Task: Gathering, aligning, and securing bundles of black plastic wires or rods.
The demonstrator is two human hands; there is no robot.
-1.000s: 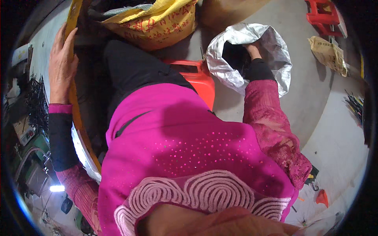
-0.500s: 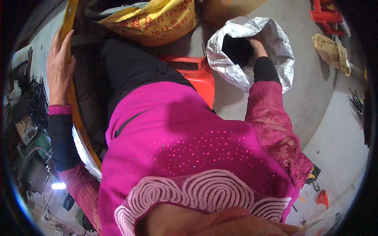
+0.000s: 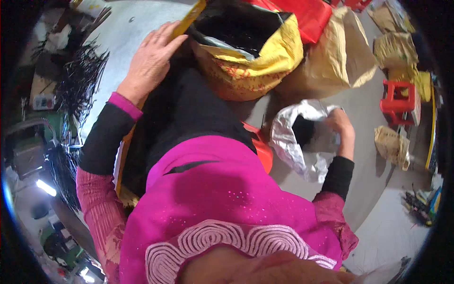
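You are laying your open left hand (image 3: 150, 61) on the yellow table edge (image 3: 193, 18), maybe for balance. Your right hand (image 3: 342, 128) is touching the white sack's (image 3: 286, 143) rim near the red stool (image 3: 263, 150), perhaps steadying it, but I cannot tell if it's gripping. Dark stuff (image 3: 302, 130) is sitting inside that sack and the yellow sack (image 3: 255, 78).

The floor (image 3: 367, 142) bears a white sack (image 3: 288, 144) and yellow sack (image 3: 253, 75).

Red printed characters (image 3: 236, 72), partly blurred, across the side of the yellow sack (image 3: 279, 59)
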